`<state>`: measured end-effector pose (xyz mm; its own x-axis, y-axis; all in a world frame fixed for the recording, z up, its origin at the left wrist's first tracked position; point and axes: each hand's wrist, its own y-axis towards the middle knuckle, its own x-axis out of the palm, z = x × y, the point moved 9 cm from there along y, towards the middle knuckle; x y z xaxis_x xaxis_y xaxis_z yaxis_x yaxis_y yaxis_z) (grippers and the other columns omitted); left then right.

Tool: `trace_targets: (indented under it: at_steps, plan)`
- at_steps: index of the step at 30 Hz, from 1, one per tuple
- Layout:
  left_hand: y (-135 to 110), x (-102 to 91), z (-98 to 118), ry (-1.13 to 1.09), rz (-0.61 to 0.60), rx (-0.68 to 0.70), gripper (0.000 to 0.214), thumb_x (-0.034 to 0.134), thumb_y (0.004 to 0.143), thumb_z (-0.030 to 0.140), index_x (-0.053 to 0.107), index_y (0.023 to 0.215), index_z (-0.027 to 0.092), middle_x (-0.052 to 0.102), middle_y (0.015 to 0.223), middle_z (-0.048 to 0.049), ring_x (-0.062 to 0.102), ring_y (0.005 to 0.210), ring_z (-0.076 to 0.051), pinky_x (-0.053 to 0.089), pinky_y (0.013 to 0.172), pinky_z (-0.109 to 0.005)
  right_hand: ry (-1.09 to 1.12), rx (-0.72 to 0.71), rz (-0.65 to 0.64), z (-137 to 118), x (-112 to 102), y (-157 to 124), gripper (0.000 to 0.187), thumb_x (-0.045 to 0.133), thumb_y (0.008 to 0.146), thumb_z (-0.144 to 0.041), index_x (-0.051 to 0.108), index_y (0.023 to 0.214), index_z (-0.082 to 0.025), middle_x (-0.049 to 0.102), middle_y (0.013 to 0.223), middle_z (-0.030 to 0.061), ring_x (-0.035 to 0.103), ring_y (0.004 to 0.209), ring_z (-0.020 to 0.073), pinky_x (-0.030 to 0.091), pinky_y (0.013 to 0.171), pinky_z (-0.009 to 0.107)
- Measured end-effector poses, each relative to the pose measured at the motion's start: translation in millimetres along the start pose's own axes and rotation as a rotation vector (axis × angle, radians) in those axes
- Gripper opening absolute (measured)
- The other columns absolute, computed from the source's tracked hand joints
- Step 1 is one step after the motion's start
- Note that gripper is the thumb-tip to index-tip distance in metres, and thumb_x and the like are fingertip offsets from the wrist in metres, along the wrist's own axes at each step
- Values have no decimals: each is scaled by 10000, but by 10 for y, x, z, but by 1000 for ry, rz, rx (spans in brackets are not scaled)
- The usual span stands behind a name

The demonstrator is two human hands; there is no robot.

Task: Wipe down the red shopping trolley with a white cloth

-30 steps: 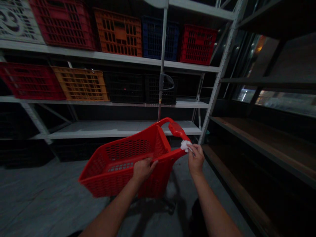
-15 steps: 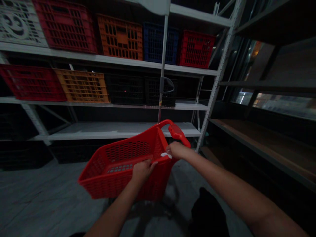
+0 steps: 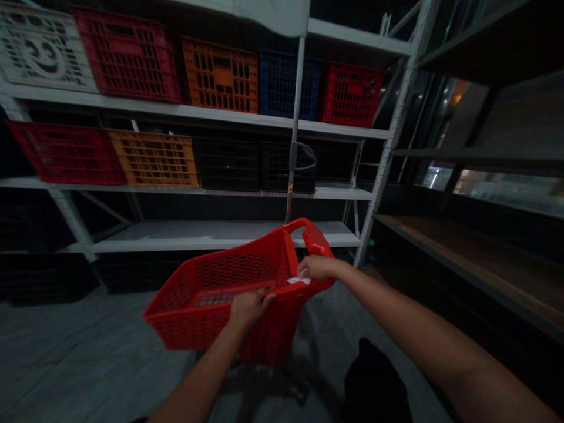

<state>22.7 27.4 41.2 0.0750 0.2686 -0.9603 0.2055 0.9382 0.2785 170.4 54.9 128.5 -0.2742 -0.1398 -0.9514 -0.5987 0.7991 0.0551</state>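
The red basket [image 3: 238, 270] sat tilted above the floor [image 3: 66, 364], in front of the shelves [image 3: 211, 234], its handle [image 3: 314, 238] raised at the far right end; the left grip [image 3: 249, 306] was closed over the near rim, fingers curled onto the edge; the right grip [image 3: 318, 267] rested on the rim's right corner, just below the handle, fingers pressed together on a white cloth [image 3: 298, 281]; the cloth lay flat between that grip and the plastic, touching both; the two grips were near each other along the same rim; behind, crates [image 3: 220, 76] in red, orange, blue and black lined the upper shelves; a pole [image 3: 296, 117] stood against them.
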Motion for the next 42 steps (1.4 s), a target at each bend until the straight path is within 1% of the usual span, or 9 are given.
trace_targets:
  at_steps: [3,6,12,15,18,24,32,39,42]
  plan:
    - [-8,14,-49,2,-6,14,597,133,816,575,603,840,209,676,768,-94,624,717,-222,409,593,-280,25,-65,-119,52,-59,-214,146,563,686,-110,679,743,-178,652,656,-18,562,575,98,381,542,167]
    - [-15,27,-110,2,-16,20,579,152,818,570,602,817,205,672,755,-90,620,715,-212,398,596,-269,21,-145,-29,53,-268,-489,167,529,727,-127,672,803,-168,654,750,9,580,681,120,407,641,203]
    - [-21,15,-258,-52,-32,46,535,194,819,560,598,783,212,662,757,-62,604,734,-187,382,611,-250,83,-128,524,46,-433,-1000,176,488,784,-149,658,819,-183,603,832,42,559,798,144,427,729,264]
    - [-12,-110,-198,-144,34,54,480,213,843,489,598,827,203,654,825,-64,584,803,-180,387,688,-262,144,16,913,41,-275,-1237,194,459,797,-142,641,859,-171,545,819,54,540,781,150,442,710,275]
    - [11,-365,109,-226,176,109,433,206,866,410,583,876,198,627,929,-59,544,891,-165,364,790,-269,175,30,1087,-168,38,-1291,222,453,790,-121,632,902,-191,506,824,50,525,788,152,452,712,278]
    - [127,-446,580,-230,189,23,471,140,877,406,553,844,180,599,861,-61,559,760,-148,371,630,-245,149,-69,1059,-480,318,-1104,279,432,790,-72,622,931,-221,521,843,50,511,840,160,444,769,306]
    - [186,-337,552,-213,215,-56,481,129,877,413,537,803,169,606,809,-65,572,726,-154,334,565,-239,155,53,956,-223,-22,-1082,226,458,763,-85,633,860,-189,521,806,43,516,771,148,433,710,261]
    - [97,-356,521,-207,212,-68,480,130,875,431,535,784,191,618,803,-48,573,711,-149,323,553,-238,-77,146,490,272,-397,-401,143,573,683,-85,683,716,-171,585,760,42,543,741,148,400,707,244]
    - [67,-360,493,-199,214,-69,478,137,876,426,540,775,189,621,799,-49,573,693,-146,321,549,-237,-174,129,397,316,-464,-222,137,573,699,-114,687,756,-163,596,831,62,543,763,151,391,703,242]
